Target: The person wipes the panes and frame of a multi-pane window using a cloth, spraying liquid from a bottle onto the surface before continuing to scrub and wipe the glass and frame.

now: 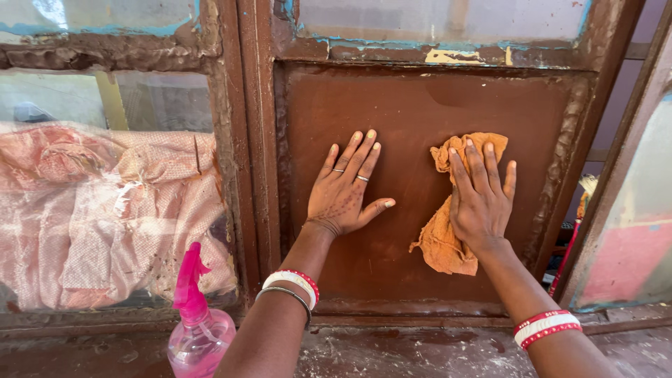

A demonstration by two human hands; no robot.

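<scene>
Right now, both hands are up on the panel.

Left hand: the left hand (346, 190) lies flat on the brown panel (413, 112), fingers (364, 150) spread wide and holding nothing; rings on two of them, pale polish on the nails, thumb out toward the right.

Right hand: the right hand (481, 197) presses an orange cloth (439, 241) against the same panel, fingers stretched out nearly flat over it, not curled round it.

Cloth: crumpled, part peeking out above the fingertips, the bigger part hanging below and left of the palm; it sits on the right half of the panel, well apart from the left hand.

Panel: reddish-brown, dull, set in a rough brown frame (255, 140) with lumpy edges; flakes of blue and a patch of yellow paint along the top rail.

Bangles: red-and-white bangles (294, 281) with a thin dark one on the left wrist; a red-and-white pair on the right wrist too.

Bottle: a pink spray bottle (199, 329), clear pink body, bright pink trigger head, stands on the sill (392, 350) at lower left, beside the left forearm and under the glass pane; no label shows on the side in view.

Pane: the glass pane (105, 196) left of the frame shows pink and whitish woven sacking bunched up behind it.

Sill: worn, blotchy grey-brown, running along the bottom.

Far right: a second frame edge with pink and pale wall behind; a small red-handled item there is too unclear to tell.
</scene>
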